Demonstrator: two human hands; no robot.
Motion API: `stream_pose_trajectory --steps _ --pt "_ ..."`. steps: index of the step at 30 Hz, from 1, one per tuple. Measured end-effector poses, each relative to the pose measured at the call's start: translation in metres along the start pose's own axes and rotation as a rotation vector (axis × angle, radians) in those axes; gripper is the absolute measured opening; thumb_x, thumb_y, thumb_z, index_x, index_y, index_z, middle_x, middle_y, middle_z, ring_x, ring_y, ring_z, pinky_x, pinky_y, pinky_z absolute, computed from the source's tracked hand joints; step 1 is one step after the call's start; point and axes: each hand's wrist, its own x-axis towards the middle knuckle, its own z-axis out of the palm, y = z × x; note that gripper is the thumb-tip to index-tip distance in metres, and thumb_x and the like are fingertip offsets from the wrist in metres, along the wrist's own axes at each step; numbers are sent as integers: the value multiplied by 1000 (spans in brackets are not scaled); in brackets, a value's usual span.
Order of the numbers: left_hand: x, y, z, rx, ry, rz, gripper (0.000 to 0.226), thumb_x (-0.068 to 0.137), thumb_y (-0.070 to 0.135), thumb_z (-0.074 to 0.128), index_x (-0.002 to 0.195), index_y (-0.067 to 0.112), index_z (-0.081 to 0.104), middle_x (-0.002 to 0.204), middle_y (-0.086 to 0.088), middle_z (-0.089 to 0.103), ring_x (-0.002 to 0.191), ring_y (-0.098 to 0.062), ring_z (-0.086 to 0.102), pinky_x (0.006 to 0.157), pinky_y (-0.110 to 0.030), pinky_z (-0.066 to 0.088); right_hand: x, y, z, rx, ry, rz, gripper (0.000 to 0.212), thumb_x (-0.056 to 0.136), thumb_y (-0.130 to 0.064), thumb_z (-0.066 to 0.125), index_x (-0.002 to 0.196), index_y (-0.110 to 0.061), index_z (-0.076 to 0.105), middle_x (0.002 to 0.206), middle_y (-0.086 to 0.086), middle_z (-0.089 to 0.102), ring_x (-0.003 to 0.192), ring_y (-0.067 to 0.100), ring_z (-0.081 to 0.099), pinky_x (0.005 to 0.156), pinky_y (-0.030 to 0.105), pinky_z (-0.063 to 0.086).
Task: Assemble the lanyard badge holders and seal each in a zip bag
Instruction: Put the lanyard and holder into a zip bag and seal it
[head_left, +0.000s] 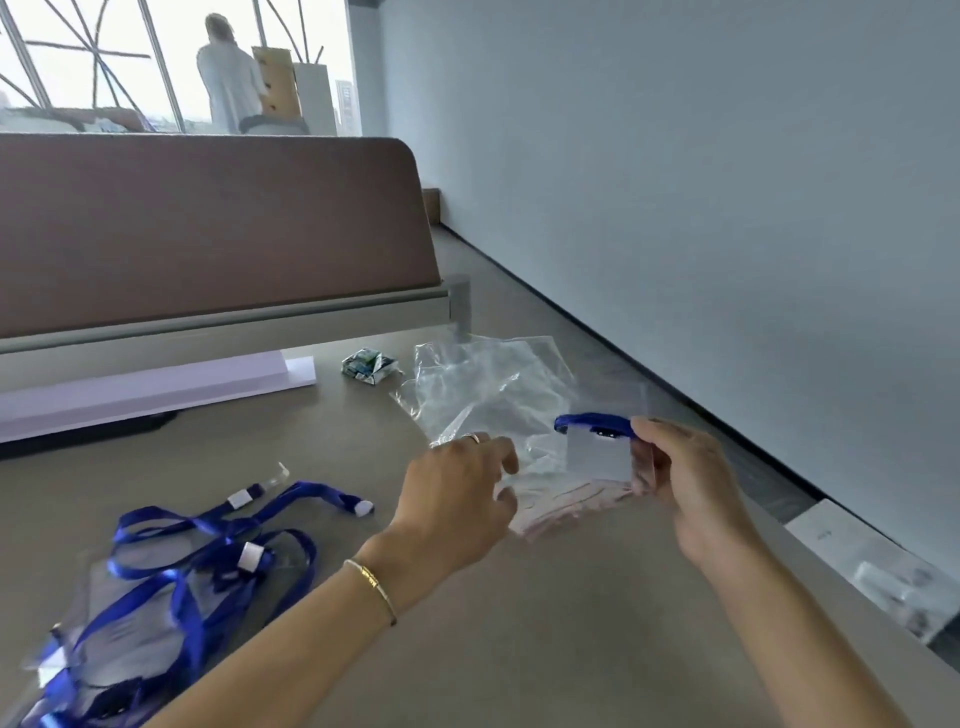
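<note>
My right hand (685, 478) pinches a badge holder (597, 454) with a folded blue lanyard (592, 421) along its top, held up over the table. My left hand (462, 483) hovers just left of it with fingers loosely curled over a stack of clear zip bags (561, 506) with pink seals; what its fingertips touch is hidden. A pile of blue lanyards (208, 551) lies over clear badge holders (119, 623) at the near left.
Crumpled clear plastic bags (478, 389) lie beyond my hands, next to a small printed packet (369, 366). A brown divider panel (208, 228) and a white strip (145, 389) bound the back. The table's right edge (831, 587) drops to the floor. A person stands far off by the window.
</note>
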Motion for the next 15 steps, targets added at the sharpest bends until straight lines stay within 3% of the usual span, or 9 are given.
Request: stream_pose_trajectory --steps 2,4,5,7,10,12,15 --pt "0 -1 3 -40 47 -50 15 86 32 56 100 34 62 94 15 64 82 -11 61 69 -27 48 0 -2 -6 35 -84 73 33 88 -17 64 56 -13 68 57 7 53 49 19 44 48 29 32" --pt "1 -1 6 -65 87 -73 12 88 30 56 95 31 66 90 13 65 76 -10 59 64 -26 45 0 -6 -12 7 -226 162 19 68 -29 74 56 -15 69 65 11 54 58 22 48 51 32 27" --pt "2 0 8 -76 104 -77 12 89 30 56 93 29 68 88 12 66 74 -11 59 64 -27 46 0 -7 -15 -41 -307 205 18 60 -32 75 60 -15 70 67 13 57 60 23 51 53 34 26" --pt "3 1 10 -92 138 -80 15 92 30 56 88 27 71 84 10 65 69 -14 59 62 -29 48 -1 -6 -20 -149 -431 295 19 62 -27 72 73 -12 71 74 11 65 63 21 60 57 34 33" --pt "3 0 13 -81 164 -78 20 94 29 55 83 26 72 78 9 61 63 -16 56 57 -30 46 1 -2 -22 -200 -422 391 25 71 -19 67 94 -9 68 84 12 69 70 22 65 62 34 41" --pt "3 -1 14 -98 173 -66 19 94 27 56 86 26 73 78 9 62 63 -17 56 58 -31 47 3 0 -24 -227 -386 411 29 69 -22 68 95 -10 68 83 11 69 72 23 62 60 34 40" --pt "4 -2 13 -152 201 -41 17 92 24 59 98 30 74 85 11 67 67 -14 60 63 -31 52 4 -3 -25 -245 -307 397 14 83 -17 63 92 -7 68 74 9 67 62 21 58 49 28 40"
